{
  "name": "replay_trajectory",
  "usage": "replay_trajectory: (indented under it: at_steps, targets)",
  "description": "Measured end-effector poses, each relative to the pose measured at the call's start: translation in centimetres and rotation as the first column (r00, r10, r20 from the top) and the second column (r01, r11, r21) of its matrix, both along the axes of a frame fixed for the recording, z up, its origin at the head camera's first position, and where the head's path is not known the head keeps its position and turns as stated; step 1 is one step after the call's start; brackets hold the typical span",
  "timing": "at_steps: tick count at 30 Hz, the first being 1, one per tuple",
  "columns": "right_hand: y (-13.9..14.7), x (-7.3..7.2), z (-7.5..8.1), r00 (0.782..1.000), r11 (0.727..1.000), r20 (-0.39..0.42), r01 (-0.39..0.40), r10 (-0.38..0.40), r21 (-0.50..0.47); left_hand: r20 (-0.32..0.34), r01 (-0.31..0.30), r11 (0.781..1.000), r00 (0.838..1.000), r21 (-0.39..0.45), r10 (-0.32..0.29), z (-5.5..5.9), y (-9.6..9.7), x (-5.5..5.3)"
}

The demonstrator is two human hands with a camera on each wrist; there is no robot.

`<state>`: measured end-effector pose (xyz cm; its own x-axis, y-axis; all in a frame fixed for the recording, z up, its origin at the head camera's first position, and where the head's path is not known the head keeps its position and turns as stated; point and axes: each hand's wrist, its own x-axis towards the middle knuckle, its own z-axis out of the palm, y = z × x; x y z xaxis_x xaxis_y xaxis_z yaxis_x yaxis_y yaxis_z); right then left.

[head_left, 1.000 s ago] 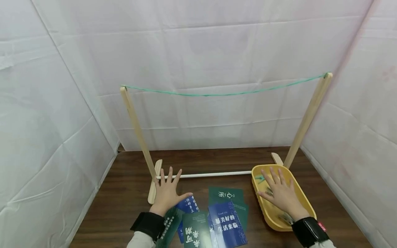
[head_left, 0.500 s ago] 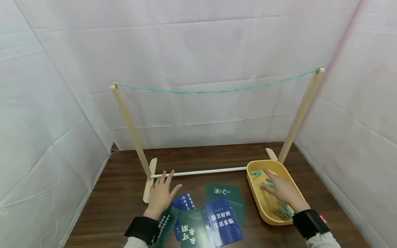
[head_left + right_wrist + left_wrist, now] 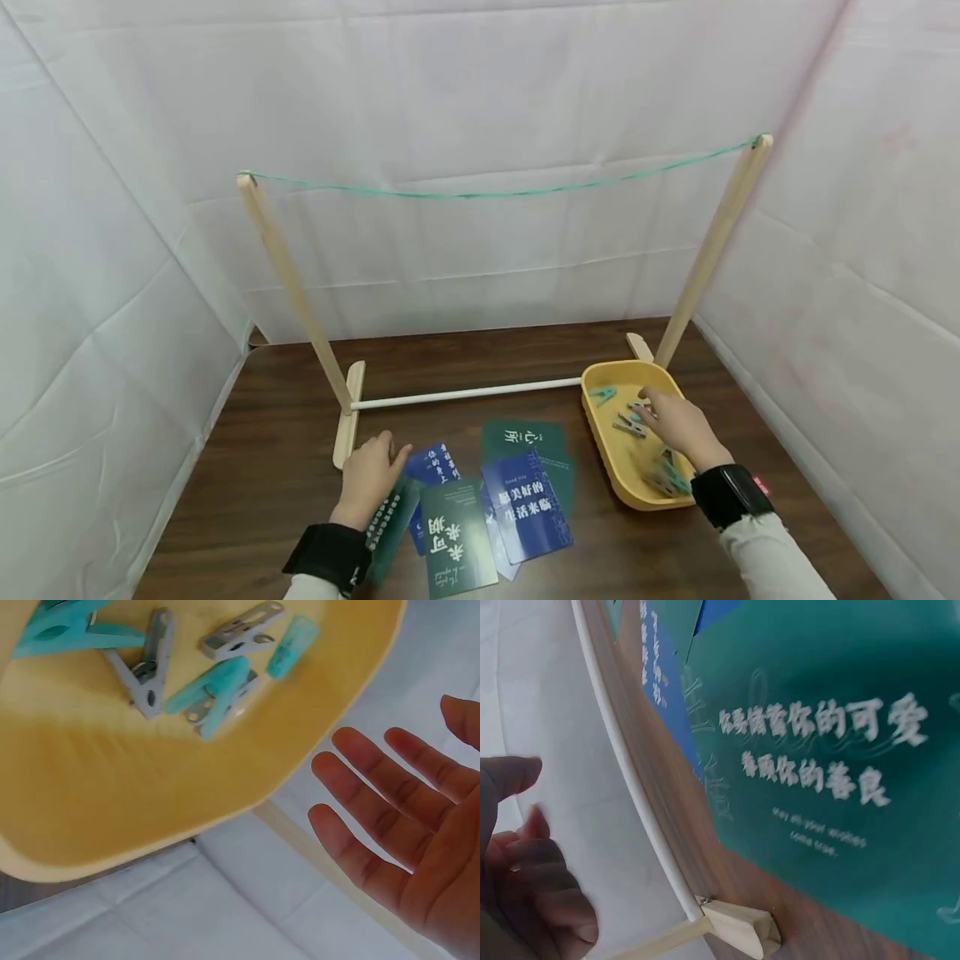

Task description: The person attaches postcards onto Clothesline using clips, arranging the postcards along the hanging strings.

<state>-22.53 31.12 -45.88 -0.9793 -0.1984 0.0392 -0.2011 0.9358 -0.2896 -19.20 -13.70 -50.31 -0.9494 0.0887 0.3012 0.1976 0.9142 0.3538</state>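
Observation:
My left hand (image 3: 369, 475) hovers with loosely bent fingers over the left end of the cards, holding nothing. Beneath it in the left wrist view lies a dark green card (image 3: 817, 772) with white writing. Another green card (image 3: 459, 533) and a blue card (image 3: 527, 510) overlap others in a loose spread on the table. On the right, my right hand (image 3: 684, 429) is over the yellow tray (image 3: 609, 454), fingers relaxed and spread in the right wrist view, nothing between them. Several teal and grey clothespins (image 3: 217, 690) lie in that tray.
Behind the cards, two wooden posts (image 3: 288, 275) carry a sagging green string (image 3: 465, 196). A white rod (image 3: 465, 393) joins their feet low down. White cloth walls (image 3: 480, 92) surround the brown wooden table (image 3: 247, 500) at the back and sides.
The left hand's fingers have gone from spread to bent. My right hand's fingers, spread earlier, are more drawn in over the tray. The whole scene has shifted up and left in view.

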Motion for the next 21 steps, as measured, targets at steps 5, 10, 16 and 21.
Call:
replay_trajectory:
  at_steps: [5,10,16,21]
  targets:
    - [0.4,-0.9,-0.3,0.998,1.0,0.064,0.03,-0.03,-0.001,0.072,0.028,0.998,0.997,0.05,-0.031,-0.4,0.5,0.2]
    - [0.2,-1.3,-1.3,0.992,1.0,0.127,0.025,-0.027,0.014,0.17,0.062,0.998,0.983,0.031,-0.066,-1.3,1.1,1.5]
    - [-0.6,-2.7,-1.3,0.964,0.996,0.265,-0.015,-0.009,0.089,0.167,0.038,0.999,0.985,0.02,-0.041,-1.8,1.4,2.3]
    - [-1.5,-4.2,-0.3,0.894,0.996,0.448,-0.007,-0.033,0.086,0.176,-0.021,1.0,0.984,0.012,0.019,-1.5,0.6,2.4]
